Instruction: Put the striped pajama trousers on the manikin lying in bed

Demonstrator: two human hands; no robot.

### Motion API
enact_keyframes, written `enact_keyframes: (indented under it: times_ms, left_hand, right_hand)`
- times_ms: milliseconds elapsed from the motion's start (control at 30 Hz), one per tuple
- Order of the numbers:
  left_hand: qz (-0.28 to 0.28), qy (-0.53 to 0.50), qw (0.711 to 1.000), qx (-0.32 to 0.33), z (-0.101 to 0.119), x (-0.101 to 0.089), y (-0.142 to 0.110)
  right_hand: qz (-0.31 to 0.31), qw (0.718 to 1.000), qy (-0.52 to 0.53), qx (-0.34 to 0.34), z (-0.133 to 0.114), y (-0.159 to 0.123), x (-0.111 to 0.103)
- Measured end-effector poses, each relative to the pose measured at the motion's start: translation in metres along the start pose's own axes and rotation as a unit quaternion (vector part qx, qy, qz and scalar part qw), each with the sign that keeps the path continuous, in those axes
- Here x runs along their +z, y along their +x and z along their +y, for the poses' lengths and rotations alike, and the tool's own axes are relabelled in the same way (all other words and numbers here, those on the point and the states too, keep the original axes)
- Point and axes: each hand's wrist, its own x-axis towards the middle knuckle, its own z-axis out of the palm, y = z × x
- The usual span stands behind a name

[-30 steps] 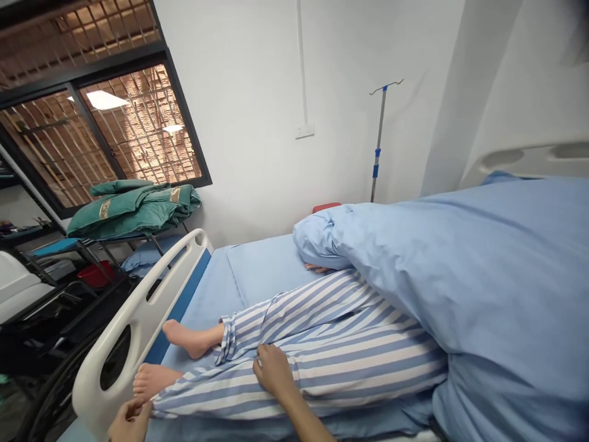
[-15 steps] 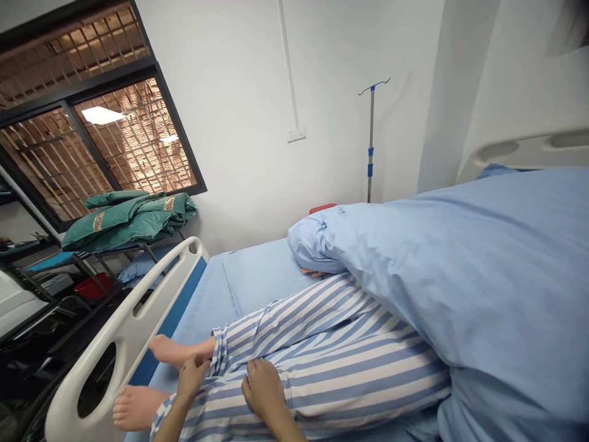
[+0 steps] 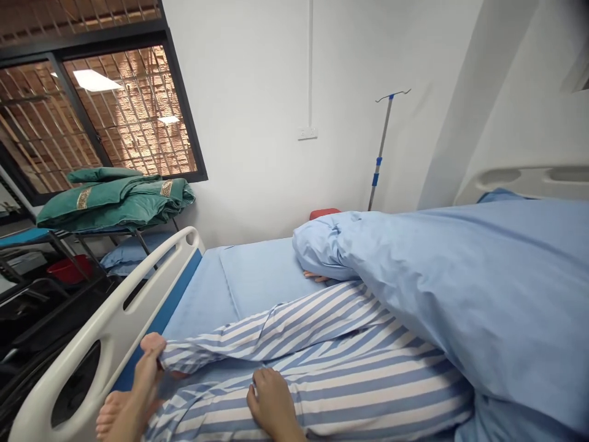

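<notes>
Near: right hand [image 3: 270,400] rests on the striped pyjama trousers [image 3: 350,383], fingers lightly curled, holding nothing visible. Left hand [image 3: 148,362] has its fingers bent at the far trouser cuff [image 3: 172,356]; grip unclear. The legs run lengthwise, bare foot [image 3: 113,414] pointing left toward the white bed rail [image 3: 138,283]. Far right: blue duvet [image 3: 437,288].

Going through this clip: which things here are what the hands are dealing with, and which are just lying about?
With the hands: left hand at the cuff of a striped pyjama trouser leg; right hand resting on the other trouser leg; a bare foot beside them.

Around: blue duvet; white bed rail; IV pole; folded green blanket.
</notes>
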Motion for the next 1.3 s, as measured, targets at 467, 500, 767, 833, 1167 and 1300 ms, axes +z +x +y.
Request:
enact_keyframes:
  times_ms: [467, 500, 767, 833, 1167, 1300]
  left_hand:
    - [0.008, 0.391, 0.857, 0.335, -0.008, 0.009, -0.050]
    - [-0.007, 0.371, 0.856, 0.360, -0.008, 0.012, -0.052]
    - [-0.163, 0.190, 0.902, 0.352, -0.009, 0.060, -0.051]
    - [-0.155, 0.196, 0.904, 0.347, -0.013, 0.069, -0.042]
    - [-0.195, 0.448, 0.756, 0.435, -0.026, 0.065, -0.006]
    - [-0.211, 0.491, 0.721, 0.440, -0.023, 0.071, -0.007]
  right_hand:
    - [0.006, 1.000, -0.012, 0.006, -0.003, -0.001, -0.005]
    - [0.005, 1.000, -0.013, 0.006, -0.003, -0.001, -0.006]
    - [0.007, 1.000, -0.012, 0.005, -0.003, -0.002, -0.005]
    - [0.010, 1.000, -0.012, 0.007, -0.002, -0.001, -0.003]
    - [-0.001, 1.000, -0.020, 0.007, 0.000, 0.001, 0.001]
    - [-0.003, 1.000, -0.018, 0.003, -0.001, 0.000, 0.000]
